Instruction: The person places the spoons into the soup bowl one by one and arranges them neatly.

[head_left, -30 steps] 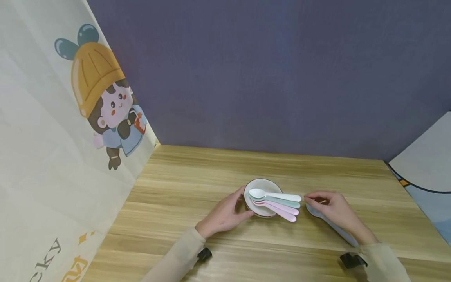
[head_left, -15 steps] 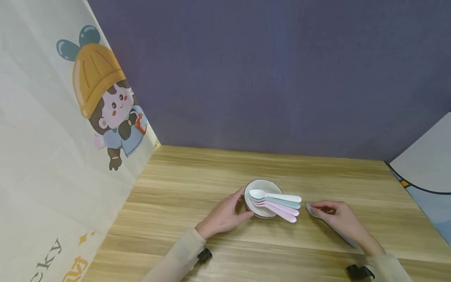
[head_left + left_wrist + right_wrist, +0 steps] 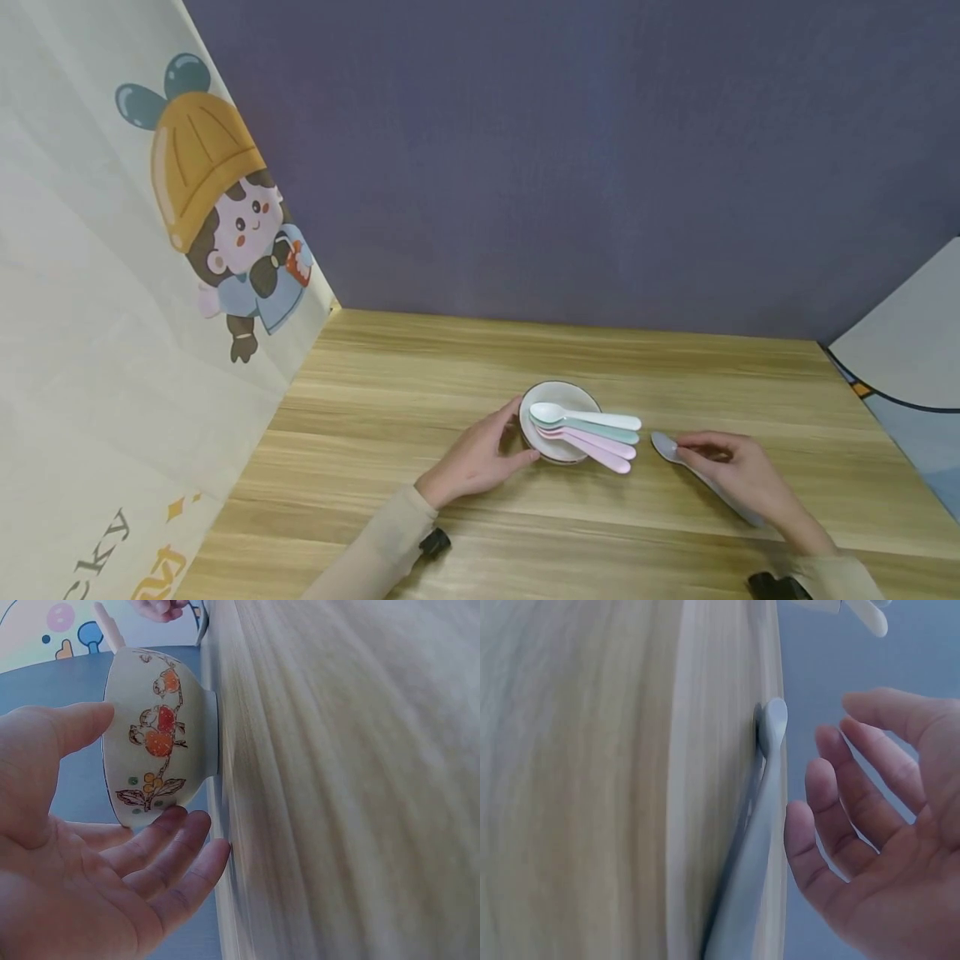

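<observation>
A small white bowl (image 3: 553, 452) with a dark rim stands upright on the table, fruit and leaves painted on its outside. My left hand (image 3: 474, 460) holds its left side, thumb at the rim and fingers against the wall. Across the bowl lie a white spoon (image 3: 607, 420), a green spoon (image 3: 617, 433) and pink spoons (image 3: 604, 460), handles sticking out to the right. To the right, a grey spoon (image 3: 664, 447) rests on the table. My right hand (image 3: 738, 475) hovers over its handle, fingers loosely bent; the right wrist view shows them apart from the spoon (image 3: 754, 847).
The wooden table (image 3: 420, 358) meets a dark blue panel (image 3: 525, 167) at the back. At the left rises a pale wall (image 3: 90, 333) with a cartoon figure, and another printed panel (image 3: 915, 350) stands at the right.
My right hand has moved right and toward me along the grey spoon, uncovering its bowl end. The left hand, bowl and spoons look the same.
</observation>
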Action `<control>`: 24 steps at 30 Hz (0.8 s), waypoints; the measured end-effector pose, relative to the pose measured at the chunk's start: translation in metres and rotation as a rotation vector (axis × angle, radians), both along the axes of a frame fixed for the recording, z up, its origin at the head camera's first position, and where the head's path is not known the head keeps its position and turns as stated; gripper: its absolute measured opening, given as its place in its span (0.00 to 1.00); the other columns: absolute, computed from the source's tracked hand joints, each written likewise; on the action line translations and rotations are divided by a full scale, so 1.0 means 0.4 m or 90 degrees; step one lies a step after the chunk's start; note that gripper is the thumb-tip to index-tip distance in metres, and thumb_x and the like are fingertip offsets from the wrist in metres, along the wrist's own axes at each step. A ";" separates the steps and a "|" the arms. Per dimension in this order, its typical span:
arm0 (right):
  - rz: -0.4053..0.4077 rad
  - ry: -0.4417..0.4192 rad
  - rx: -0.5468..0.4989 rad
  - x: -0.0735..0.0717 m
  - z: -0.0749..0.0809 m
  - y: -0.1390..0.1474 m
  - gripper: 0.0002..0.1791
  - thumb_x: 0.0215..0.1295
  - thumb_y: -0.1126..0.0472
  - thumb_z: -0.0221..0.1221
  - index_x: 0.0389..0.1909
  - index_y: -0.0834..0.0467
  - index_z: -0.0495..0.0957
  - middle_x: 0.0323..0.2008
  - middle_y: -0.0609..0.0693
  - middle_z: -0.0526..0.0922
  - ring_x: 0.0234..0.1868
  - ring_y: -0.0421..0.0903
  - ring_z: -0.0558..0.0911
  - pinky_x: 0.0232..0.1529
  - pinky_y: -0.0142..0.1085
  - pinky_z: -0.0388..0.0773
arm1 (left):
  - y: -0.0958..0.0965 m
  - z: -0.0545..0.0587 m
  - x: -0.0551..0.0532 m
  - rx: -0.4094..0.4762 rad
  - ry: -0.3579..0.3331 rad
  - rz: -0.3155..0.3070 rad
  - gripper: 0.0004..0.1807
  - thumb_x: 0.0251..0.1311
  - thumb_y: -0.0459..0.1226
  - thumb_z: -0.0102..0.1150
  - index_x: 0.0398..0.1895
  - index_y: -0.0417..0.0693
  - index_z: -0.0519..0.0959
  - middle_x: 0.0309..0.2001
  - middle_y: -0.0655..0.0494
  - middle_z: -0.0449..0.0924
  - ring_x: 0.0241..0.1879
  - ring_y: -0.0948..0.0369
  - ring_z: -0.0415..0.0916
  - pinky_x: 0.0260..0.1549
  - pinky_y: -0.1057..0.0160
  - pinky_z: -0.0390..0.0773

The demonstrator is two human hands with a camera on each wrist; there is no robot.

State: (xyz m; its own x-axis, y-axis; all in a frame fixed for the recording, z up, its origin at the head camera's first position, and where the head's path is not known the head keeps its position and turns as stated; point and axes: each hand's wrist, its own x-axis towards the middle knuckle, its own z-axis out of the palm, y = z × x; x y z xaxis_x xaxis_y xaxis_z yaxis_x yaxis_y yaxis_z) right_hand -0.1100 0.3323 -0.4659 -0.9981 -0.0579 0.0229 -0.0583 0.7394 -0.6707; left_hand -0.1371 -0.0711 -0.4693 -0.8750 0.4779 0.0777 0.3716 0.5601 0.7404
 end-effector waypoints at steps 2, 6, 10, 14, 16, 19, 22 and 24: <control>0.000 -0.002 0.001 0.003 -0.002 0.009 0.14 0.72 0.52 0.69 0.51 0.55 0.91 0.51 0.56 0.91 0.40 0.26 0.82 0.39 0.28 0.81 | 0.000 -0.001 0.000 0.000 0.001 -0.001 0.46 0.70 0.55 0.66 0.86 0.62 0.56 0.67 0.55 0.80 0.64 0.54 0.79 0.66 0.47 0.80; -0.004 -0.019 0.013 0.008 -0.006 0.024 0.15 0.72 0.50 0.70 0.51 0.55 0.91 0.53 0.56 0.91 0.41 0.24 0.81 0.40 0.27 0.81 | 0.001 -0.003 -0.001 0.001 0.000 0.000 0.46 0.70 0.55 0.66 0.86 0.63 0.56 0.66 0.56 0.81 0.64 0.54 0.79 0.66 0.47 0.80; -0.007 -0.023 0.028 0.009 -0.012 0.032 0.15 0.70 0.49 0.71 0.50 0.55 0.91 0.51 0.54 0.91 0.41 0.24 0.81 0.41 0.27 0.81 | 0.000 -0.004 -0.002 -0.001 0.000 0.000 0.46 0.70 0.55 0.66 0.86 0.63 0.55 0.66 0.56 0.81 0.64 0.55 0.79 0.65 0.48 0.80; -0.006 -0.026 0.022 0.014 -0.017 0.039 0.14 0.69 0.52 0.72 0.49 0.56 0.91 0.49 0.54 0.92 0.40 0.25 0.82 0.40 0.27 0.81 | 0.000 -0.005 -0.001 -0.004 0.007 -0.003 0.46 0.70 0.55 0.66 0.86 0.63 0.56 0.67 0.56 0.81 0.63 0.55 0.79 0.64 0.49 0.81; -0.004 -0.037 0.019 0.017 -0.020 0.043 0.14 0.69 0.53 0.72 0.50 0.56 0.90 0.48 0.54 0.92 0.39 0.25 0.83 0.40 0.27 0.81 | 0.000 -0.005 -0.001 -0.004 0.010 -0.004 0.46 0.70 0.55 0.66 0.86 0.62 0.56 0.67 0.55 0.80 0.63 0.55 0.79 0.64 0.49 0.81; -0.004 -0.053 0.023 0.022 -0.024 0.049 0.16 0.68 0.53 0.73 0.51 0.57 0.90 0.46 0.53 0.92 0.38 0.27 0.83 0.39 0.27 0.82 | 0.000 -0.006 -0.001 -0.001 0.005 -0.003 0.46 0.70 0.54 0.66 0.86 0.62 0.56 0.68 0.55 0.80 0.64 0.55 0.79 0.65 0.48 0.80; -0.003 -0.071 0.030 0.025 -0.028 0.055 0.19 0.68 0.52 0.73 0.53 0.59 0.89 0.45 0.51 0.92 0.38 0.28 0.83 0.39 0.27 0.81 | 0.000 -0.006 -0.001 0.004 0.001 -0.001 0.46 0.70 0.55 0.66 0.86 0.62 0.56 0.67 0.55 0.80 0.64 0.54 0.79 0.66 0.48 0.80; -0.004 -0.080 0.027 0.027 -0.030 0.057 0.20 0.67 0.52 0.73 0.53 0.59 0.88 0.45 0.51 0.92 0.37 0.29 0.83 0.38 0.27 0.81 | 0.000 -0.005 -0.001 0.008 -0.002 -0.001 0.46 0.70 0.55 0.66 0.86 0.62 0.56 0.68 0.55 0.80 0.64 0.54 0.79 0.66 0.47 0.79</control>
State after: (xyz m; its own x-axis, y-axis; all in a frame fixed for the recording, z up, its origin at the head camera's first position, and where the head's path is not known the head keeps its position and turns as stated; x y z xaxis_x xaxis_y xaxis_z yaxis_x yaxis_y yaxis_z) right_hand -0.0993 0.3551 -0.4778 -0.9933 -0.0502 -0.1042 0.0284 0.7673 -0.6406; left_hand -0.1374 -0.0710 -0.4713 -0.8745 0.4782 0.0813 0.3706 0.5505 0.7481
